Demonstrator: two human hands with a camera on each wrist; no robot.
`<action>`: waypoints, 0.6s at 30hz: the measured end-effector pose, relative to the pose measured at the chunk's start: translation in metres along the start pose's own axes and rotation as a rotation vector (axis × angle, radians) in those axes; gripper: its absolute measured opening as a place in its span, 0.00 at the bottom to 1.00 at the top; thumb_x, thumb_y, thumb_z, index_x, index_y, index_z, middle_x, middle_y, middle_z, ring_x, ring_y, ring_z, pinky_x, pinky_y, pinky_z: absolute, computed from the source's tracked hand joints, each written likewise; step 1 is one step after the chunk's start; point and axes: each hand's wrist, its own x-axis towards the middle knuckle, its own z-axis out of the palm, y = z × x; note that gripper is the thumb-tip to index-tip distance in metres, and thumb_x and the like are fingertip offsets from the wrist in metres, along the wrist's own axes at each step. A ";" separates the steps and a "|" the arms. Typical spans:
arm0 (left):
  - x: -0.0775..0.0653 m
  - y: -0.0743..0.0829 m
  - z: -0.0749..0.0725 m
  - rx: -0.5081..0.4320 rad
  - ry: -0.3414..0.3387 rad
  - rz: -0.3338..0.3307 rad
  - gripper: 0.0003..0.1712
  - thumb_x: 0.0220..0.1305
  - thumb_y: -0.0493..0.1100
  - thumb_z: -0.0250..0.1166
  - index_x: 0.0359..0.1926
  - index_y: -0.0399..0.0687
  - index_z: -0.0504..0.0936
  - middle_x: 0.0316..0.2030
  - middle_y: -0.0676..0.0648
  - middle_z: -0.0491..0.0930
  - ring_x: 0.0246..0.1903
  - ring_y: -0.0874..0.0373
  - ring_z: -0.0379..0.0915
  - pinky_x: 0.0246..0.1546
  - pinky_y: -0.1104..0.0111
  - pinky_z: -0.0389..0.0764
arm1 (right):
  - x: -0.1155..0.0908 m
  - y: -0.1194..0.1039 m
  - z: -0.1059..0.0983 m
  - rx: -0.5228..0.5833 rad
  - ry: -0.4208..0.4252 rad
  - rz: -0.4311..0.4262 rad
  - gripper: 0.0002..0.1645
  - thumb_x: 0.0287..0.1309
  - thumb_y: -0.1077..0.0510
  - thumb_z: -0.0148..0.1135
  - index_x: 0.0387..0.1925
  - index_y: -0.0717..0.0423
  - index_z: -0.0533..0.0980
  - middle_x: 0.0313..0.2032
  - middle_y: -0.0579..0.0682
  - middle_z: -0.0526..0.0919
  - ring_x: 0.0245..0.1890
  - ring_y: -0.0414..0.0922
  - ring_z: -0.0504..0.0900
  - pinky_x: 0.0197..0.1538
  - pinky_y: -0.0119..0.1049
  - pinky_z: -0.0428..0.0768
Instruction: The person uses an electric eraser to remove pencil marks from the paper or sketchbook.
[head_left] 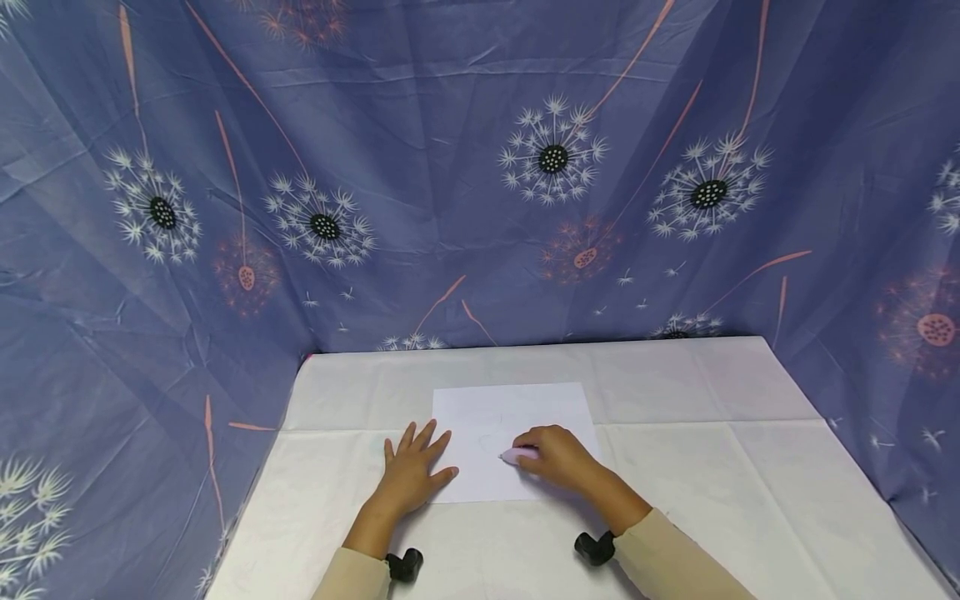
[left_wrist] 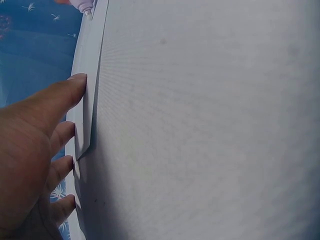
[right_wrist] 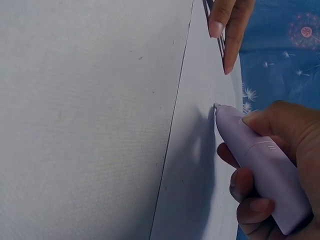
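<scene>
A sheet of white paper [head_left: 480, 483] lies on the white-covered table, with faint thin lines [head_left: 486, 440] near its middle. My left hand [head_left: 411, 475] is spread at the sheet's left side, its thumb and some fingertips resting on the paper. In my right hand [head_left: 558, 456] I hold a thick lilac pen [right_wrist: 265, 165] with a narrow pale tip. The thumb lies along its upper side and the other fingers curl beneath the barrel. Its tip [right_wrist: 216, 105] is right at the paper, pointing left toward the faint lines in the head view.
A creased white cloth [head_left: 697, 467] covers the table. Blue fabric with dandelion prints [head_left: 450, 167] hangs behind it and along both sides. A black wrist mount [head_left: 405, 565] sits at the left wrist and another black mount [head_left: 595, 548] at the right.
</scene>
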 end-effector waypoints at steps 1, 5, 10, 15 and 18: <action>0.000 0.000 0.000 0.000 -0.001 0.000 0.37 0.64 0.60 0.67 0.71 0.53 0.73 0.76 0.40 0.62 0.77 0.31 0.47 0.67 0.23 0.42 | 0.000 0.000 0.000 -0.004 0.000 0.002 0.08 0.58 0.54 0.73 0.40 0.48 0.87 0.35 0.40 0.89 0.33 0.34 0.79 0.39 0.32 0.78; 0.000 0.000 0.001 0.000 0.001 -0.001 0.37 0.64 0.60 0.67 0.71 0.53 0.73 0.76 0.40 0.62 0.77 0.31 0.47 0.67 0.23 0.42 | 0.001 -0.002 0.000 -0.021 0.014 0.032 0.07 0.57 0.55 0.73 0.39 0.48 0.87 0.35 0.41 0.89 0.34 0.36 0.80 0.40 0.34 0.78; 0.000 0.000 0.001 0.004 0.002 -0.001 0.37 0.64 0.60 0.67 0.71 0.53 0.73 0.76 0.40 0.62 0.77 0.31 0.47 0.67 0.23 0.42 | 0.001 -0.002 -0.002 -0.010 0.001 0.046 0.06 0.59 0.52 0.72 0.39 0.46 0.87 0.35 0.39 0.89 0.34 0.35 0.79 0.40 0.33 0.77; 0.001 -0.001 0.001 0.007 0.003 -0.001 0.38 0.64 0.60 0.67 0.71 0.53 0.73 0.76 0.40 0.62 0.77 0.31 0.48 0.66 0.23 0.43 | 0.001 -0.001 -0.002 -0.010 -0.012 0.025 0.06 0.60 0.52 0.72 0.39 0.46 0.87 0.34 0.38 0.88 0.33 0.34 0.79 0.39 0.32 0.77; 0.001 -0.001 0.002 0.006 0.003 0.000 0.38 0.64 0.61 0.67 0.71 0.53 0.73 0.76 0.40 0.62 0.77 0.31 0.47 0.67 0.23 0.43 | 0.002 0.000 -0.001 -0.015 0.002 0.042 0.06 0.59 0.53 0.72 0.38 0.46 0.87 0.34 0.39 0.88 0.34 0.36 0.80 0.40 0.34 0.77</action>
